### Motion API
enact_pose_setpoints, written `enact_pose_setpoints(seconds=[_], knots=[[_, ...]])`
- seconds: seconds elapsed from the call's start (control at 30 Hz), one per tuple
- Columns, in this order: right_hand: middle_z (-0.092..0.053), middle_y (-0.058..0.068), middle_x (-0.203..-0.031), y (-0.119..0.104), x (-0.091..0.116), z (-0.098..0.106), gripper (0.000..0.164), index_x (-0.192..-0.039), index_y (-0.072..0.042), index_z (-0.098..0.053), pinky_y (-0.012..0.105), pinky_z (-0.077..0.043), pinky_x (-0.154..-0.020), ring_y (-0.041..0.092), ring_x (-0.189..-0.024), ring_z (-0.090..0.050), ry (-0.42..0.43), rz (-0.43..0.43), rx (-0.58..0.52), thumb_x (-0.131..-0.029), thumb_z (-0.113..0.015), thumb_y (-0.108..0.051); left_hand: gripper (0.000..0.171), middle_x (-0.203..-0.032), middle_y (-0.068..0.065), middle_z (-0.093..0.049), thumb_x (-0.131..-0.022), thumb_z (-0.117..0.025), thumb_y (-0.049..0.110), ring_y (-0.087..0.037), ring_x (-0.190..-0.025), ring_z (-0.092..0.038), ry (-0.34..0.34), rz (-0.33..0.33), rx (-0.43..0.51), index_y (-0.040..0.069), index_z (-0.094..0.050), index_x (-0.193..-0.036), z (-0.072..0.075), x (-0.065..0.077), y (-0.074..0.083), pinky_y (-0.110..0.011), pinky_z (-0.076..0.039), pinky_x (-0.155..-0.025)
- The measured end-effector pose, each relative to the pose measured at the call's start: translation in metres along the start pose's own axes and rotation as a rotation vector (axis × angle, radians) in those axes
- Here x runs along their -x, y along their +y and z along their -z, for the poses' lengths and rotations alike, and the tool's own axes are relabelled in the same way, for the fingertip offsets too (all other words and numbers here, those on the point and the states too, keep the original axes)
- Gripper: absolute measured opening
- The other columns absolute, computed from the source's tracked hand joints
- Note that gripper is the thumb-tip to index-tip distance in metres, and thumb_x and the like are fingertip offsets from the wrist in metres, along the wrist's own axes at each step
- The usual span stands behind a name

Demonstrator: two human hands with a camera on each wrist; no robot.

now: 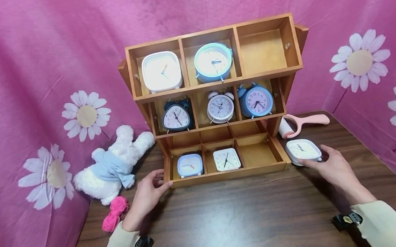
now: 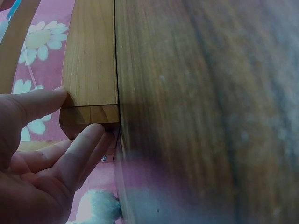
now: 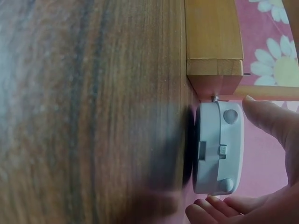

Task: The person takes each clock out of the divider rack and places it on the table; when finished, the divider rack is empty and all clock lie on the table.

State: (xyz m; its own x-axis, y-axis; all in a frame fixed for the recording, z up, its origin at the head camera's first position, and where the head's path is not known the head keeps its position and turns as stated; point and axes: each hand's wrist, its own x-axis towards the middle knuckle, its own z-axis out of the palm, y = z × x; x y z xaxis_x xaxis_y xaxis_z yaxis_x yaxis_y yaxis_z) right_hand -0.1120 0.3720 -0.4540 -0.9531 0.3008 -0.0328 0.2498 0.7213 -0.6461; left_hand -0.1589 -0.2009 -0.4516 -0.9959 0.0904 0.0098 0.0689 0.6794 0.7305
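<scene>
A three-tier wooden display shelf stands on the table with alarm clocks in most compartments. My left hand holds its lower left front corner, thumb at the upper edge and fingers at the end, as the left wrist view shows. To the right of the shelf, my right hand grips a white rounded-square alarm clock, its face tilted upward. In the right wrist view the clock's side shows small feet and a switch, with the thumb at one end and curled fingers at the other.
The top right compartment and bottom right compartment hold no clock. A pink-handled lint roller lies behind the gripped clock. At left are a white plush toy in blue clothing and pink yarn-like balls. Pink curtain surrounds the table.
</scene>
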Motion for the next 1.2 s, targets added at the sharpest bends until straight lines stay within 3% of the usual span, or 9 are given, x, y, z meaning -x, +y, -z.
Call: enact_pose_setpoints(seconds=[0.43,0.63,0.73,0.93,1.0,1.2], knots=[[-0.043,0.048,-0.157,-0.001,0.009,0.008,0.110,-0.164,0.021,-0.027,0.079,-0.037,-0.113,0.066,-0.143,-0.044,0.042,0.009,0.004,-0.102,-0.077,-0.054,0.051,-0.130,-0.022,-0.080,-0.100,-0.087,0.021,-0.032,-0.111,-0.082,-0.001,-0.003,-0.006,0.000,-0.069,-0.143,-0.001,0.000,0.000,-0.034,-0.064,-0.078],[-0.045,0.045,-0.159,-0.012,0.015,0.009,0.111,-0.168,0.016,-0.027,0.078,-0.038,-0.112,0.062,-0.142,-0.049,0.070,0.022,-0.004,-0.101,-0.080,-0.054,0.051,-0.131,-0.021,-0.080,-0.101,-0.086,0.022,-0.032,-0.111,-0.082,-0.003,0.000,-0.013,0.000,-0.069,-0.144,0.000,-0.001,-0.001,-0.037,-0.065,-0.081],[-0.047,0.044,-0.158,-0.023,0.018,0.008,0.109,-0.169,0.013,-0.030,0.058,-0.047,-0.106,0.058,-0.140,-0.054,0.073,0.048,-0.008,-0.100,-0.082,-0.054,0.051,-0.130,-0.021,-0.080,-0.101,-0.086,0.022,-0.032,-0.111,-0.082,-0.003,-0.002,-0.012,0.001,-0.069,-0.144,0.000,-0.001,-0.001,-0.037,-0.065,-0.081],[-0.051,0.038,-0.158,-0.051,0.029,0.006,0.104,-0.170,0.008,-0.036,0.010,-0.038,-0.084,0.053,-0.138,-0.056,0.070,0.109,-0.064,-0.098,-0.086,-0.049,0.051,-0.130,-0.021,-0.080,-0.101,-0.086,0.023,-0.032,-0.111,-0.082,-0.004,-0.011,-0.016,0.001,-0.069,-0.144,0.000,-0.001,-0.002,-0.040,-0.066,-0.083],[-0.053,0.036,-0.158,-0.060,0.034,0.003,0.103,-0.169,0.007,-0.038,0.001,-0.036,-0.079,0.050,-0.135,-0.058,0.067,0.124,-0.092,-0.097,-0.088,-0.046,0.051,-0.131,-0.021,-0.080,-0.101,-0.086,0.023,-0.032,-0.112,-0.082,-0.005,-0.010,-0.019,0.001,-0.069,-0.144,0.001,-0.001,-0.002,-0.041,-0.066,-0.084],[-0.058,0.031,-0.159,-0.088,0.046,-0.013,0.099,-0.168,0.003,-0.043,-0.003,-0.036,-0.085,0.047,-0.139,-0.062,0.036,0.169,-0.134,-0.095,-0.091,-0.044,0.051,-0.131,-0.021,-0.080,-0.102,-0.085,0.023,-0.032,-0.112,-0.081,-0.007,-0.007,-0.019,0.001,-0.068,-0.144,0.000,-0.001,-0.002,-0.040,-0.066,-0.084]])
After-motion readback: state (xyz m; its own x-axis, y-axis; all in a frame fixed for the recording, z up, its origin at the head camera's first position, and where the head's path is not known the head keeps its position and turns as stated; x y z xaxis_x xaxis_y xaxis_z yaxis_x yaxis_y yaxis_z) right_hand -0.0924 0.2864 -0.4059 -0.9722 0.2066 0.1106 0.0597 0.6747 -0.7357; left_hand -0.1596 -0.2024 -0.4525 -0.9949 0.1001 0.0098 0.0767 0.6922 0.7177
